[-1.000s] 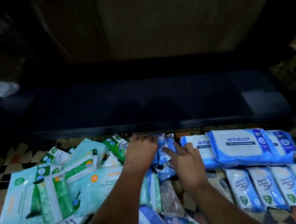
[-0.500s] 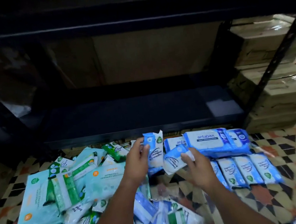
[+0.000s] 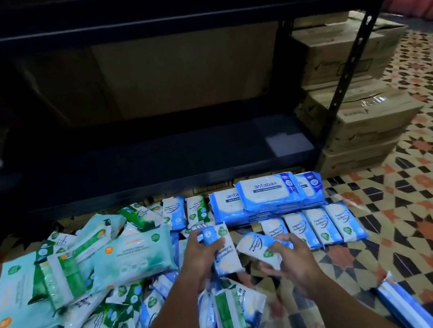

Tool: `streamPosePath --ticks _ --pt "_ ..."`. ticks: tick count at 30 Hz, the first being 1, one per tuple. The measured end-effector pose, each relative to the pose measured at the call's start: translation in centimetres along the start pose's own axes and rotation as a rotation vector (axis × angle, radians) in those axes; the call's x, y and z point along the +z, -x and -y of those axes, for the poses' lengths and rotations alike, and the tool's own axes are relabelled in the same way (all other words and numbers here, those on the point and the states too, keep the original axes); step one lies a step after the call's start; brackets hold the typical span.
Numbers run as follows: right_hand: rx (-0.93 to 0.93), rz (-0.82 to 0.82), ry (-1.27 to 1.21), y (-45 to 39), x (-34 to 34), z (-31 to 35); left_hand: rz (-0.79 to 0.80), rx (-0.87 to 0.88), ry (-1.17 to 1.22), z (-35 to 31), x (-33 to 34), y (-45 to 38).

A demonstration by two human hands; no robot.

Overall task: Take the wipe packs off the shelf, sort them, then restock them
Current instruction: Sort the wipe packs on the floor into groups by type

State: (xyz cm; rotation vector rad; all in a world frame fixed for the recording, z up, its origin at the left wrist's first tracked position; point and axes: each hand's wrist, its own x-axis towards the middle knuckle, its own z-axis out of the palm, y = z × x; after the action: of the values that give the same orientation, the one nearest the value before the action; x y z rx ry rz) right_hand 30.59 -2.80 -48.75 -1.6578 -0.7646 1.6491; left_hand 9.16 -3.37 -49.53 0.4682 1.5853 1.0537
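We see soft plastic film on every wipe pack. The small blue-and-white film pack [image 3: 222,250] gripped by our left hand [image 3: 200,259] has a slick, faintly glossy skin, as does the crumpled blue-and-white film pack [image 3: 259,250] pinched in our right hand [image 3: 294,260]. The large blue antabax plastic-wrapped packs [image 3: 269,194] catch the light and look smooth. The big pale teal plastic pack [image 3: 133,256] looks more satiny, with creases. The dark shelf board [image 3: 153,164] looks matt, and its perforated black upright [image 3: 347,71] looks like painted metal. The stacked brown boxes [image 3: 358,125] are dull cardboard with shiny tape. The patterned floor tiles [image 3: 412,204] look smooth and hard.
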Motion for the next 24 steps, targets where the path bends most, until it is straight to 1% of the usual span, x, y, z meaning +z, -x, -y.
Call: streamPosePath --ticks 3,5,10,12,14,17,19,21,24 --pt "-0.014 -0.060 0.109 -0.5 0.5 -0.3 -0.052 0.033 0.065 -0.6 0.7 -0.6" --pt "-0.019 -0.089 0.155 -1.4 0.6 -0.8 -0.091 0.080 0.057 -0.6 0.8 -1.2" --pt "-0.063 -0.112 0.163 -2.8 1.2 -1.7 -0.255 0.169 0.110 0.5 1.1 -2.0" --pt "-0.093 -0.109 0.187 -3.2 1.4 -2.2 -0.324 0.162 0.122 1.4 1.4 -2.0" --pt "-0.111 -0.121 0.211 -3.5 1.8 -2.7 -0.435 0.127 0.146 2.1 2.3 -1.5" --pt "-0.144 -0.167 0.239 -3.7 2.5 -3.1 -0.578 0.083 0.272 3.1 4.2 -0.5" --pt "-0.158 -0.207 0.272 -4.0 2.7 -3.3 -0.618 0.106 0.231 3.9 5.2 -0.6" --pt "-0.191 -0.224 0.345 -4.2 2.9 -3.3 -0.618 0.099 0.169 4.7 5.7 -1.1" --pt "-0.291 -0.248 0.491 -5.1 3.0 -3.6 -0.590 0.075 0.122 4.7 5.6 -1.1"
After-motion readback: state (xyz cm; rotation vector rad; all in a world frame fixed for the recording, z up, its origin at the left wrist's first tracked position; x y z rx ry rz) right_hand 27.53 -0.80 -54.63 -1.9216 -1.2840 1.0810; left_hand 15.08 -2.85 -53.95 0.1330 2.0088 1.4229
